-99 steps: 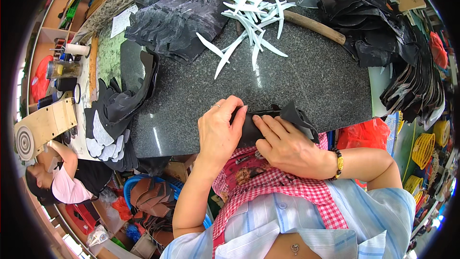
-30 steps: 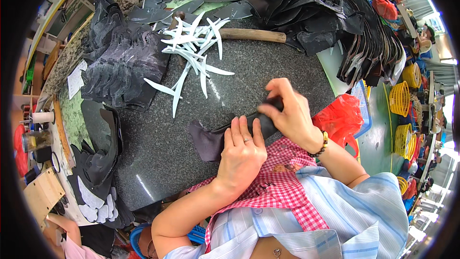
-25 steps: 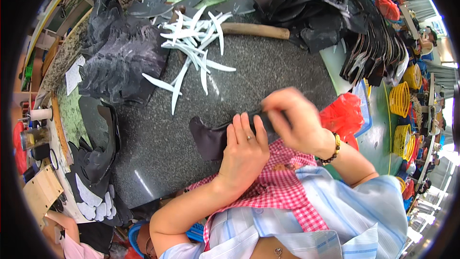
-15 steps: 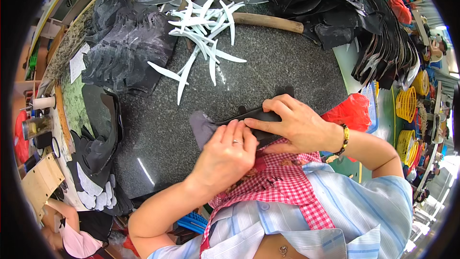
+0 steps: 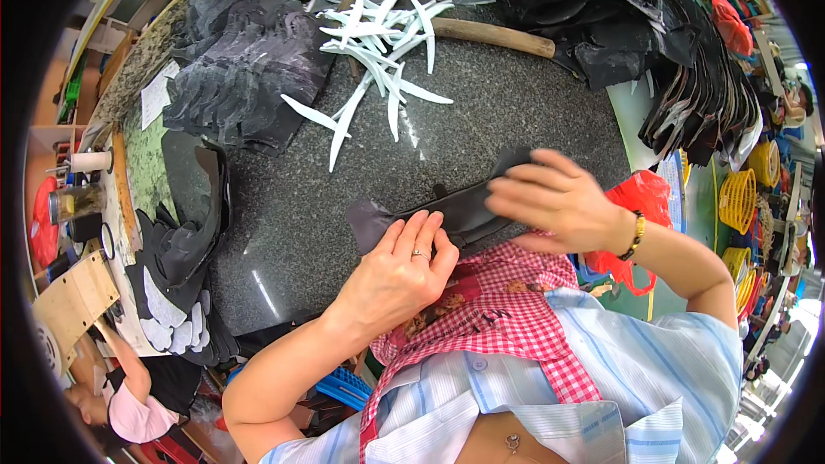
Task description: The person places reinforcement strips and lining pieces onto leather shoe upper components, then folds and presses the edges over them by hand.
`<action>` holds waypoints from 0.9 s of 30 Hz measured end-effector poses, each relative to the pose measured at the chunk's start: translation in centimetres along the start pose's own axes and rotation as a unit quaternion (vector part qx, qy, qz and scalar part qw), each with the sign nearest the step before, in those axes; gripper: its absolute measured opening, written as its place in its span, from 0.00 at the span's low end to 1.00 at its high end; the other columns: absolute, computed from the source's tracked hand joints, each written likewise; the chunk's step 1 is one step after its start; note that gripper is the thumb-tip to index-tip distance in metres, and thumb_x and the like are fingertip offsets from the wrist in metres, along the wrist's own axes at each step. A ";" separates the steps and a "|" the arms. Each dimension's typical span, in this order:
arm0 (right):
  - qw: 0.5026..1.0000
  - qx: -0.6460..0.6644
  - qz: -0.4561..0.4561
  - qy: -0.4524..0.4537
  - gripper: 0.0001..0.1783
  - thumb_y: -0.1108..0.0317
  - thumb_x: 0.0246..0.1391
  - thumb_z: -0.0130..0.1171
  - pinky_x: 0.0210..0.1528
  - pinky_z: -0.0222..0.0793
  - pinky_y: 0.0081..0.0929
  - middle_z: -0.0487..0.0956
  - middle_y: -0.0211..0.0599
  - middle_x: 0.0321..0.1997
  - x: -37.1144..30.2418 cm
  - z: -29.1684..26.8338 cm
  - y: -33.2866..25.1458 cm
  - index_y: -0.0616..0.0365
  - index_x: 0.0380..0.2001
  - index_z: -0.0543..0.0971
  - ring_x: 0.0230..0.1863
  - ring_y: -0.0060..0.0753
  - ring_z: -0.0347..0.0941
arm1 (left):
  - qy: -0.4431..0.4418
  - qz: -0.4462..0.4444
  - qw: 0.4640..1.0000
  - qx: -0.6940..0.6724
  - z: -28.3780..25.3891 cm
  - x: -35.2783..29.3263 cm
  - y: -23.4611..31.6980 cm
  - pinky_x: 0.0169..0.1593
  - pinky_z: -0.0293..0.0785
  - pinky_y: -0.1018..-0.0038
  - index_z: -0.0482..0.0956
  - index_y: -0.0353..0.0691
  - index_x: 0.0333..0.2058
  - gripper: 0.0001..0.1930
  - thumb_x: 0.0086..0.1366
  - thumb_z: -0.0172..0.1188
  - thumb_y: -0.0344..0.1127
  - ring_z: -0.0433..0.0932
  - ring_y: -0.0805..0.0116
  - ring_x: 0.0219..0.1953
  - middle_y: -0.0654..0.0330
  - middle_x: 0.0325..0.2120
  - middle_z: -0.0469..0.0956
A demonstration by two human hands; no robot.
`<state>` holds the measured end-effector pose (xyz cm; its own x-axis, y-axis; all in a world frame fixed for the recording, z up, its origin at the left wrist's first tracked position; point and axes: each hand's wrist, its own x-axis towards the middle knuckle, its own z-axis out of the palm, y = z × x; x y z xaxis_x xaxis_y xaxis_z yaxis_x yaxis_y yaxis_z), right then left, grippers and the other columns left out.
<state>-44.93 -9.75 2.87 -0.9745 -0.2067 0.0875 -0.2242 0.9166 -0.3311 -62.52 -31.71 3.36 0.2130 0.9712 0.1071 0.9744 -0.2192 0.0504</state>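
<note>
A long, dark leather-like piece (image 5: 473, 209) lies slantwise at the near side of the dark stone tabletop, with small tabs on its far edge and a greyish left end. My left hand (image 5: 404, 262), wearing a ring, grips its near edge left of the middle, fingers close together. Over the piece's right end is my right hand (image 5: 563, 202), slightly blurred, its fingers stretched out. Whether its fingertips touch the piece I cannot tell. Farther off lies a loose heap of pale, curved strips (image 5: 374, 43).
A wooden handle (image 5: 494, 34) lies behind the strips. Stacked black pieces stand at far left (image 5: 249, 77) and far right (image 5: 705, 94). More dark cut pieces (image 5: 185, 223) lie at left. A red plastic bag (image 5: 640, 206) hangs beside my right wrist. Another person (image 5: 133, 395) sits at lower left.
My right hand has lifted and shifted right from the middle of the dark piece, its fingers straightening. More of the piece's surface shows. My left hand stays on it. The whole view has shifted slightly.
</note>
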 end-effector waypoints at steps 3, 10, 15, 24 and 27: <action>0.991 -0.069 0.087 0.069 0.36 0.57 0.37 0.69 0.65 0.55 0.47 0.74 0.40 0.56 -2.8 -2.5 2.4 0.58 0.52 0.74 0.59 0.44 0.67 | 0.038 -0.030 0.995 -0.088 0.1 -0.2 -0.1 0.47 0.76 0.70 0.76 0.32 0.39 0.14 0.52 0.59 0.28 0.80 0.57 0.44 0.47 0.42 0.79; 0.670 0.697 0.197 0.163 0.18 0.66 0.52 0.66 0.49 0.69 0.23 0.80 0.29 0.39 5.3 -2.3 -3.1 0.65 0.44 0.78 0.42 0.17 0.72 | 0.274 -0.247 0.542 -0.755 -0.9 2.4 2.4 0.42 0.74 0.77 0.76 0.32 0.37 0.05 0.61 0.59 0.22 0.78 0.74 0.36 0.57 0.34 0.80; 0.618 0.767 0.129 0.118 0.15 0.66 0.54 0.64 0.43 0.71 0.19 0.81 0.32 0.39 8.2 -2.3 -3.5 0.65 0.42 0.80 0.39 0.17 0.74 | 0.318 -0.208 0.352 -0.855 -1.7 1.9 1.6 0.44 0.76 0.76 0.75 0.34 0.37 0.07 0.61 0.62 0.26 0.79 0.74 0.36 0.57 0.35 0.80; 0.648 0.742 0.157 0.075 0.19 0.69 0.48 0.69 0.47 0.69 0.21 0.81 0.32 0.40 7.8 -2.9 -3.7 0.67 0.43 0.79 0.42 0.19 0.73 | 0.355 -0.240 0.329 -0.841 -1.8 2.6 2.4 0.47 0.75 0.72 0.74 0.34 0.40 0.08 0.63 0.60 0.28 0.79 0.71 0.38 0.56 0.37 0.80; 0.670 0.729 0.143 0.015 0.18 0.64 0.51 0.68 0.47 0.68 0.21 0.79 0.28 0.38 8.3 -3.0 -3.3 0.66 0.41 0.79 0.42 0.19 0.72 | 0.384 -0.263 0.424 -0.777 -1.8 2.1 2.5 0.47 0.73 0.75 0.74 0.32 0.40 0.08 0.62 0.58 0.24 0.77 0.73 0.40 0.57 0.36 0.79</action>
<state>-52.22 -13.45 7.54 -0.9842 -0.0661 -0.1640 0.1768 -0.3945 -0.9017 -59.73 -30.42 5.53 -0.6718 0.7381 -0.0630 -0.4781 -0.3670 0.7979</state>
